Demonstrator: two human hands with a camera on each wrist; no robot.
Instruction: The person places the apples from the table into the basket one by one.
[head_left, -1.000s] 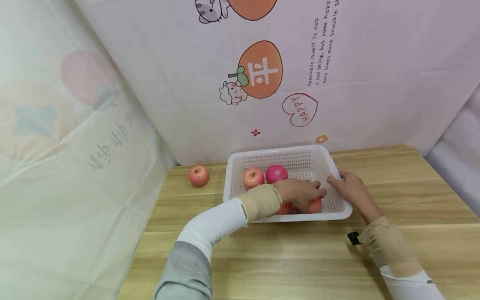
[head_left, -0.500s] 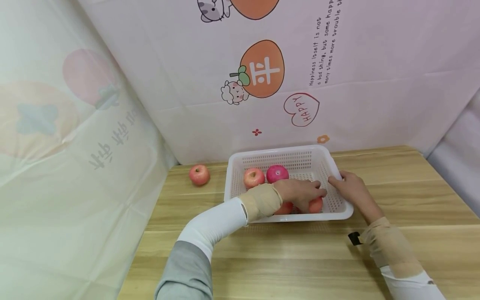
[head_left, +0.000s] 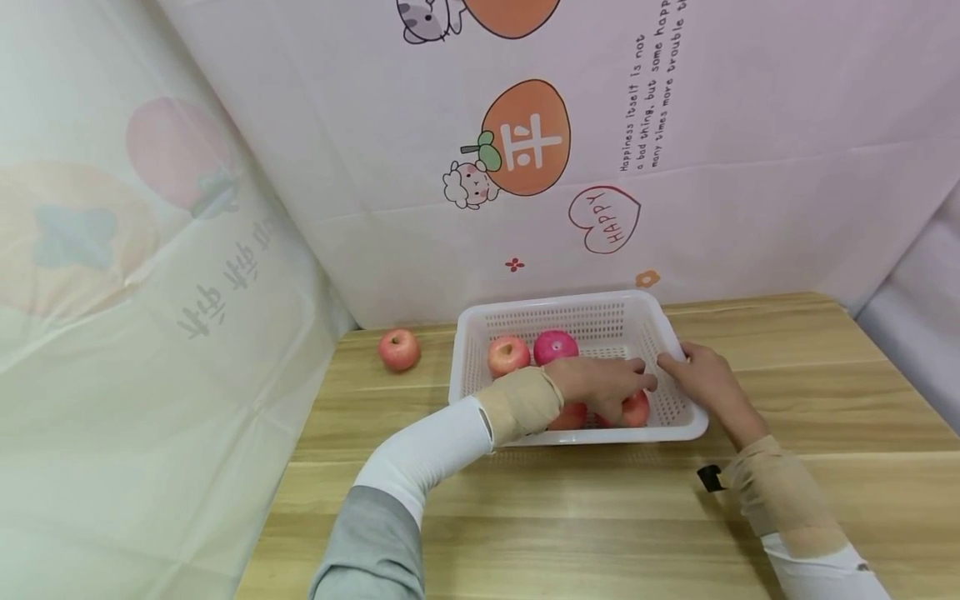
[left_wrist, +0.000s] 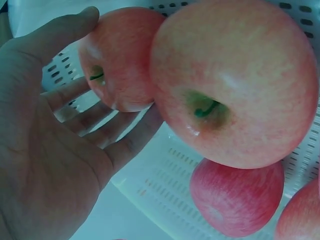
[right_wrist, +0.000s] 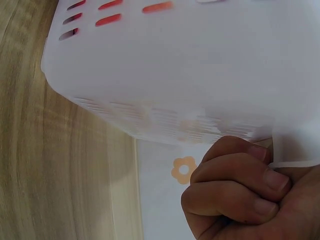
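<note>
My left hand reaches into a white perforated plastic basket. Its thumb and fingers lie around a red apple near the front right corner. In the left wrist view the thumb touches that apple on one side, while the fingers pass behind it, tips hidden. Close beside sits a larger-looking apple. My right hand grips the basket's right rim, thumb inside; curled fingers show under the rim in the right wrist view.
Inside the basket are also a pale red apple, a deep pink round fruit and a red apple partly behind my left wrist. Another apple lies on the wooden table left of the basket. A printed cloth hangs behind.
The apple at my left hand has shifted slightly right and more of it shows; the left fingers have moved slightly right with it. The right hand keeps its hold on the rim.
</note>
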